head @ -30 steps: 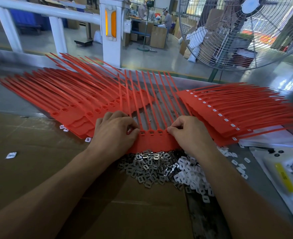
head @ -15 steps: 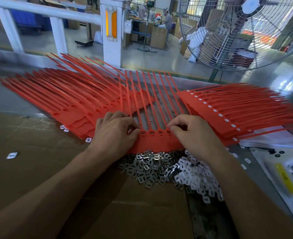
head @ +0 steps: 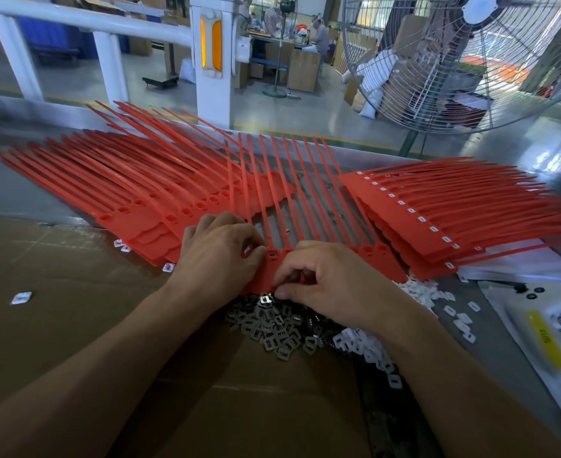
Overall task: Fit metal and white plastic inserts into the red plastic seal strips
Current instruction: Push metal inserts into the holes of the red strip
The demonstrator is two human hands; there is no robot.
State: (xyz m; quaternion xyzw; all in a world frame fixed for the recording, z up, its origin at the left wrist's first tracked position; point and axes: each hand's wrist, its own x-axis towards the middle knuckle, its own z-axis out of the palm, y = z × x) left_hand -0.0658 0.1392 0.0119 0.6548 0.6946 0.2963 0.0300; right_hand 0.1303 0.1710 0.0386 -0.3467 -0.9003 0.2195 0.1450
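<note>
A red comb of seal strips (head: 292,206) lies in front of me, its tails pointing away. My left hand (head: 219,259) rests on its left end, thumb and fingers curled at a socket that holds a metal insert (head: 272,255). My right hand (head: 325,279) has its fingers curled down at the comb's near edge, fingertips touching a metal insert (head: 265,299) on top of the metal pile (head: 272,328). White plastic inserts (head: 368,348) lie to the right of that pile, partly under my right forearm.
A fanned stack of red strips with empty sockets (head: 140,193) lies left. A stack fitted with white inserts (head: 437,213) lies right. A white tool with a yellow label (head: 543,335) sits at the right edge. A big fan (head: 470,61) stands behind the bench.
My right hand has moved left and toward me, from the sockets at the comb's right part down to the metal insert pile. My left hand has stayed in place.
</note>
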